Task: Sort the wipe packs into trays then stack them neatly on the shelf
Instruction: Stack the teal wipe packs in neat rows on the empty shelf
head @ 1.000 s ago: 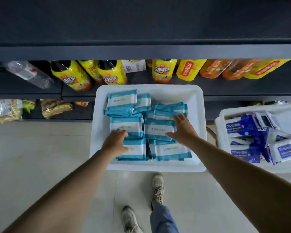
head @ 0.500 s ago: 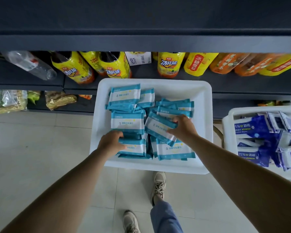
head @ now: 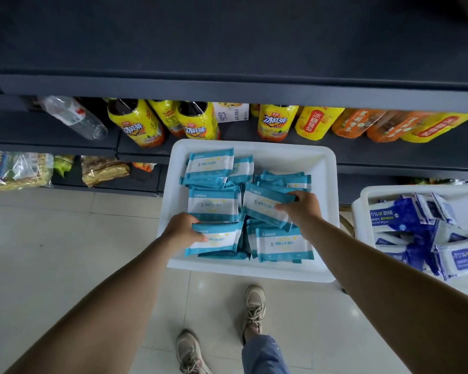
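Left grip (head: pixel 183 231) is curled round the left edge of a teal wipe pack (head: pixel 217 239) at the near-left of the white tray (head: pixel 325 168), thumb on top and fingers wrapped under the edge. Right grip (head: pixel 301 209) is pinching a second teal pack (head: pixel 266 205), which sits tilted with its left end raised above the packs under it. Both packs are inside the tray, which is loaded with more of the same teal-and-white packs: one upright-ish stack at the far left (head: pixel 210 166), another pack in the middle (head: pixel 214 205), a loose pile at the far right (head: pixel 287 179) and one flat at the near right (head: pixel 283 245). I can't tell what the tray itself rests on, it seems to sit just in front of the dark shelf (head: pixel 227 87). To the right, well apart from the hands, there's a second white tray (head: pixel 362 201) holding dark blue alcohol wipe packs (head: pixel 395 215) in a jumble. On the shelf behind are yellow iced tea bottles (head: pixel 273 122), some orange ones (head: pixel 360 122) and a clear bottle (head: pixel 73 117) lying tilted at the left, with noodle bags (head: pixel 16 171) on the level below. Down at the bottom you get pale floor tiles (head: pixel 52 252), two beige sneakers (head: pixel 253 306) and a bit of blue jeans (head: pixel 262 354).
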Demonstrator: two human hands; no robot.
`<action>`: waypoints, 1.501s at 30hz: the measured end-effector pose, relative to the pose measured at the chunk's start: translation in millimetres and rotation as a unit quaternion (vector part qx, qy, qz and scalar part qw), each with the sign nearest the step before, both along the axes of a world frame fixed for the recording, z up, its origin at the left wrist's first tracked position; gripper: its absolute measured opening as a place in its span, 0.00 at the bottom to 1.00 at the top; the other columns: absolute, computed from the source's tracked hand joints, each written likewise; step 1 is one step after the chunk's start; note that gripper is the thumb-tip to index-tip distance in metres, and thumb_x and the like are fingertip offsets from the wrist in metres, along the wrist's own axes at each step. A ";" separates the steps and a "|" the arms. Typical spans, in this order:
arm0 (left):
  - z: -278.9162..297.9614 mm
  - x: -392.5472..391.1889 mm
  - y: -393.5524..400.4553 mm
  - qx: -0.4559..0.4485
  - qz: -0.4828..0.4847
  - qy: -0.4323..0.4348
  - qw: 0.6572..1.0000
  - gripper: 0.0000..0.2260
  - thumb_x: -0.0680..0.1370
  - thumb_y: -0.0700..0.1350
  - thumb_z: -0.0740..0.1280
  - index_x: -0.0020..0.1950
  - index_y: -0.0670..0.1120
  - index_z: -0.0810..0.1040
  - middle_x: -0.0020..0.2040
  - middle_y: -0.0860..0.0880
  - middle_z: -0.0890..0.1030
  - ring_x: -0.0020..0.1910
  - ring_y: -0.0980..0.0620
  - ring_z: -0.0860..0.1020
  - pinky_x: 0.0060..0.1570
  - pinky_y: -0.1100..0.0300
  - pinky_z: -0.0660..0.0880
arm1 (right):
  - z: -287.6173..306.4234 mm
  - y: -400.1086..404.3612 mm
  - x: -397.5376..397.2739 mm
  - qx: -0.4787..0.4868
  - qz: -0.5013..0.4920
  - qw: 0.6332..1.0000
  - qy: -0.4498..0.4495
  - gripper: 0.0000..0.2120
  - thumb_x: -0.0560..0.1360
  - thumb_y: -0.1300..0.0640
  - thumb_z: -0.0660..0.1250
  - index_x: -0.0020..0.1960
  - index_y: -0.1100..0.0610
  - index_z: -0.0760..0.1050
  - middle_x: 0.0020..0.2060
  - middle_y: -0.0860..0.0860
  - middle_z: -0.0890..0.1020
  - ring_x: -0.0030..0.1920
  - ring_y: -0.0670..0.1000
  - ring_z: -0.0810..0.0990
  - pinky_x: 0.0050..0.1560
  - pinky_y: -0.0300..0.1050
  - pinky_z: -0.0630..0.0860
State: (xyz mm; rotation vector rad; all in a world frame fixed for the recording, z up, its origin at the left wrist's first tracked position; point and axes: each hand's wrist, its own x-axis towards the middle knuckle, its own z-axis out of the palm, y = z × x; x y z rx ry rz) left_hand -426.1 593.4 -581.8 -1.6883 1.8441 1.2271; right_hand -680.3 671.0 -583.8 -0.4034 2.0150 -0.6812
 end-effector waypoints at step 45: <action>547.8 168.2 -263.6 -0.259 0.041 0.473 0.841 0.08 0.71 0.39 0.74 0.46 0.49 0.80 0.47 0.53 0.82 0.49 0.55 0.81 0.50 0.60 0.77 | 541.6 -204.5 177.1 -0.507 -0.071 0.854 0.094 0.10 0.75 0.61 0.70 0.55 0.55 0.75 0.48 0.51 0.83 0.47 0.50 0.84 0.51 0.49 0.81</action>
